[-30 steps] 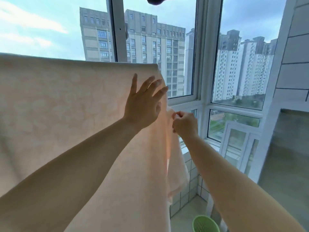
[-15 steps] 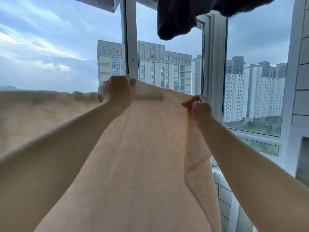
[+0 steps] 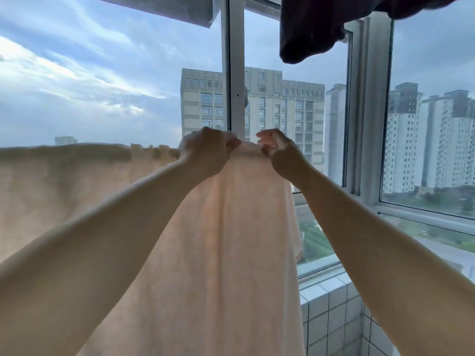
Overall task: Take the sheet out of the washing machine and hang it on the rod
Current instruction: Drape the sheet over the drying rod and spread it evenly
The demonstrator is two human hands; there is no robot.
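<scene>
While both arms reach forward, the left hand [image 3: 205,150] and right hand [image 3: 276,150] each grip the top fold of the sheet [image 3: 226,253], fingers curled over it. Sheet hangs down, spreading left; the rod beneath is hidden. Dark garment [image 3: 313,29] hangs overhead. Window frame [image 3: 235,73] stands behind; tiled wall [image 3: 331,312] lower right.

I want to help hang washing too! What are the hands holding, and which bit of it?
Both the left hand and the right hand grip the peach sheet along its top edge, side by side, fingers curled over the fold.
</scene>
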